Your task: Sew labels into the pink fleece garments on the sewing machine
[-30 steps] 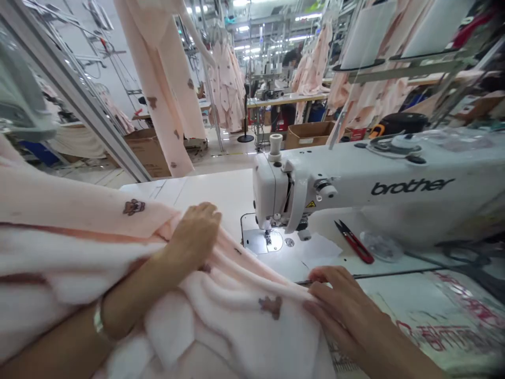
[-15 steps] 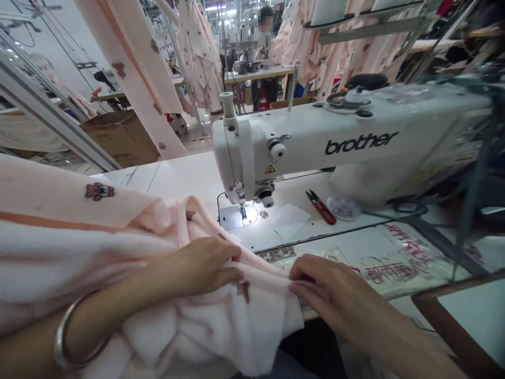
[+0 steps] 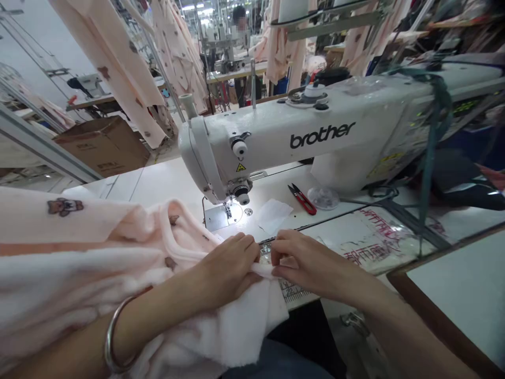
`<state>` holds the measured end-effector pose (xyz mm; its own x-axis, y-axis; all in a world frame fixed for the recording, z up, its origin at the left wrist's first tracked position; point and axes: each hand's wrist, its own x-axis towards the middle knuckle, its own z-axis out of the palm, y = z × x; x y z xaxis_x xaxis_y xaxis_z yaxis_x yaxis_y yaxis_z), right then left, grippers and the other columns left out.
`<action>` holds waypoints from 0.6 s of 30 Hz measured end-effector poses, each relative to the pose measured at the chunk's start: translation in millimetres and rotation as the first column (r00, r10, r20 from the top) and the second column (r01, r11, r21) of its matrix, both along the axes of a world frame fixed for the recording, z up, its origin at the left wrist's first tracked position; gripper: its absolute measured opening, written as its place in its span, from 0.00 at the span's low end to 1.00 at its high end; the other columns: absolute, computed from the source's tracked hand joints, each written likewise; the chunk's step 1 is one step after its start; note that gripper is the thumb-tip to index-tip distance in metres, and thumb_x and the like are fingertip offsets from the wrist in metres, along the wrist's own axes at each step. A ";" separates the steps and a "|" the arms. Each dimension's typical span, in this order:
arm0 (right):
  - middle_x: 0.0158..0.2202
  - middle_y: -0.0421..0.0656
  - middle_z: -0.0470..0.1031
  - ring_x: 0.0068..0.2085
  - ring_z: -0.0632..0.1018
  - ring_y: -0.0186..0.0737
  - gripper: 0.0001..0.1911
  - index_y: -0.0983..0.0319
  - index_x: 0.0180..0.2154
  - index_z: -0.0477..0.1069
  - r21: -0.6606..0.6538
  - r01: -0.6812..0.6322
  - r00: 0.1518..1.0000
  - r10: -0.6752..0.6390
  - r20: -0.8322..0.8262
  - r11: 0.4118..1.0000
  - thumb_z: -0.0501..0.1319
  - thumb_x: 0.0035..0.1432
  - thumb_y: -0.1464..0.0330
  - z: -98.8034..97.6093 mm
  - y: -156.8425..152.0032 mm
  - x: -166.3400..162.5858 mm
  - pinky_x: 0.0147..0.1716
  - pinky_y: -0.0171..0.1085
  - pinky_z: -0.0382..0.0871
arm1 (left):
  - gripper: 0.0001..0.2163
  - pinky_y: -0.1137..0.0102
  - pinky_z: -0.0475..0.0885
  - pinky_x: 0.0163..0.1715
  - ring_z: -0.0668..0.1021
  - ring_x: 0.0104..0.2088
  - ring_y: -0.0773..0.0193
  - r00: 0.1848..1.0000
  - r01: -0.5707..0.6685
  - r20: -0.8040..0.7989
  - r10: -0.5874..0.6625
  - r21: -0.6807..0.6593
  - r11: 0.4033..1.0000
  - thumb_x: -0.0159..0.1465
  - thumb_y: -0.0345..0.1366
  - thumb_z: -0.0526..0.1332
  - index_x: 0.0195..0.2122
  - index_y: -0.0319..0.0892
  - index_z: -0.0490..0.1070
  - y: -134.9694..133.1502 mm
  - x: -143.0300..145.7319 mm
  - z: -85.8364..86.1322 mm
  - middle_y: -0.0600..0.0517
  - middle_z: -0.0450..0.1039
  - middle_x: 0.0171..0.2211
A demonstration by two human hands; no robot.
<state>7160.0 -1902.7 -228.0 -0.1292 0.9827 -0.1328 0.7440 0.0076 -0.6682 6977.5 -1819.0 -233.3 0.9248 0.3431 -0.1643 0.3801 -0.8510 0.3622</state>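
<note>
A pale pink fleece garment with printed bears drapes over the front left of the sewing table and hangs down toward my lap. My left hand, with a silver bangle on its wrist, is closed on the garment's edge. Close beside it, my right hand pinches the same edge between thumb and fingers. A short strip of fabric shows between the two hands. Just beyond them stands a white sewing machine, its lit presser foot apart from the fabric.
Red-handled thread snips, a clear round bobbin case and a white scrap lie right of the needle. A cardboard box stands behind at left. Pink garments hang beyond, and a person sits far back.
My left hand has slid right along the garment's edge, closer to my right hand. Both now grip higher in view, nearer the machine. The camera view has shifted right.
</note>
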 end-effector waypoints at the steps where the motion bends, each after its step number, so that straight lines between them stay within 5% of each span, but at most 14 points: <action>1: 0.33 0.40 0.69 0.37 0.70 0.36 0.02 0.61 0.28 0.68 -0.013 -0.023 0.999 0.022 -0.023 1.000 0.60 0.52 0.72 2.7 4.5 0.7 0.34 0.33 0.61 | 0.05 0.63 0.66 0.38 0.70 0.38 0.57 1.000 -0.015 0.010 0.015 -0.014 1.000 0.62 0.33 0.56 0.38 0.39 0.64 3.6 -4.0 -0.7 0.47 0.69 0.38; 5: 0.28 0.38 0.71 0.30 0.72 0.34 0.01 0.61 0.28 0.68 -0.160 -0.171 0.980 0.150 -0.134 0.972 0.58 0.51 0.71 10.4 28.8 6.2 0.27 0.32 0.61 | 0.09 0.68 0.66 0.31 0.74 0.30 0.61 0.980 -0.198 -0.056 0.190 -0.244 0.950 0.61 0.40 0.57 0.41 0.44 0.63 17.3 -11.9 8.8 0.53 0.70 0.32; 10: 0.26 0.36 0.70 0.25 0.73 0.31 0.04 0.61 0.30 0.64 -0.352 -0.327 0.917 0.204 -0.344 0.877 0.58 0.49 0.69 12.0 52.1 17.6 0.24 0.30 0.63 | 0.20 0.74 0.67 0.22 0.75 0.21 0.67 0.939 -0.343 -0.244 0.243 -0.595 0.727 0.60 0.53 0.55 0.47 0.46 0.65 27.2 -3.2 24.7 0.55 0.71 0.31; 13: 0.26 0.35 0.71 0.25 0.71 0.30 0.05 0.61 0.30 0.65 -0.341 -0.353 0.925 0.271 -0.264 0.871 0.59 0.49 0.68 11.8 57.3 21.3 0.24 0.30 0.61 | 0.20 0.76 0.65 0.20 0.75 0.20 0.66 0.932 -0.360 -0.264 0.248 -0.589 0.724 0.62 0.55 0.51 0.39 0.43 0.69 27.9 0.0 24.5 0.57 0.65 0.21; 18: 0.25 0.34 0.69 0.26 0.68 0.29 0.05 0.61 0.28 0.66 -0.284 -0.358 0.929 0.308 -0.207 0.889 0.60 0.48 0.68 12.4 56.5 22.6 0.23 0.30 0.57 | 0.15 0.77 0.65 0.19 0.74 0.18 0.68 0.920 -0.391 -0.262 0.292 -0.547 0.740 0.61 0.50 0.55 0.37 0.43 0.69 25.2 1.7 19.9 0.58 0.64 0.21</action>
